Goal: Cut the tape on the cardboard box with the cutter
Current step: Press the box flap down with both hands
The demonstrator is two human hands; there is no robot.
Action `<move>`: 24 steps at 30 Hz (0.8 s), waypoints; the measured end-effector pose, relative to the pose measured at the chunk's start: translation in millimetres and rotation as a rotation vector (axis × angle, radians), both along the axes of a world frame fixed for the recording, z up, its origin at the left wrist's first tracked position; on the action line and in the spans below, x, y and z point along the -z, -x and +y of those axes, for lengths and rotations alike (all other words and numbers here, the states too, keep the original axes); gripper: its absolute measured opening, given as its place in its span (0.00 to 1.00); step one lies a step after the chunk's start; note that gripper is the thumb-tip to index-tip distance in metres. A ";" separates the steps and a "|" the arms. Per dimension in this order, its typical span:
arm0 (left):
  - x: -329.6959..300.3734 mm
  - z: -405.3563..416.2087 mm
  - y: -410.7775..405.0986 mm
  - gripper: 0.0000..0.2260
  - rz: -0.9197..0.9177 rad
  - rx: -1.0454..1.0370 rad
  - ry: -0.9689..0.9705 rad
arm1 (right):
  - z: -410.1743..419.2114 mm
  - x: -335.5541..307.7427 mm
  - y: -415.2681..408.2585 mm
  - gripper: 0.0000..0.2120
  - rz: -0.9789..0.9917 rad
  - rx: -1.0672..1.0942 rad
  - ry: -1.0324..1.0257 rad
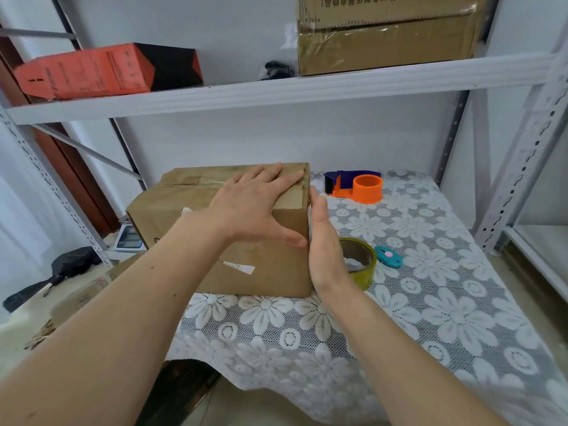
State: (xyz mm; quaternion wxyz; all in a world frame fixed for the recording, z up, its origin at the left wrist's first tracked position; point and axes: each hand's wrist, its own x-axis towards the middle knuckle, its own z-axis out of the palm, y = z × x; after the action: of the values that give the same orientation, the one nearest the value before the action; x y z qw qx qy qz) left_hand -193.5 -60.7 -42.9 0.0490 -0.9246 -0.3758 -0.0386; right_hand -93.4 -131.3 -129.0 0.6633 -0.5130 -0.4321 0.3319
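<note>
While the cutter lies aside, both hands' straight fingers press the cardboard box.

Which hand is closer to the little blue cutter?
Right. The right hand lies flat against the box's side, with only the tape roll between it and the cutter. The left hand rests atop the box, farther away.
</note>
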 end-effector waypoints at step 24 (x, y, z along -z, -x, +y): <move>-3.8 2.0 -0.7 0.54 0.038 0.002 0.024 | 23.1 -8.3 -15.3 0.48 -0.024 -0.194 0.160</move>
State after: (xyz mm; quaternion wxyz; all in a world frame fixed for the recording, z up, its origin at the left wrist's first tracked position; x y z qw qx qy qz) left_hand -192.8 -58.7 -39.1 0.0450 -0.9260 -0.3745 -0.0163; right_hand -78.1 -108.2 -120.8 0.5801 -0.5238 -0.4596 0.4217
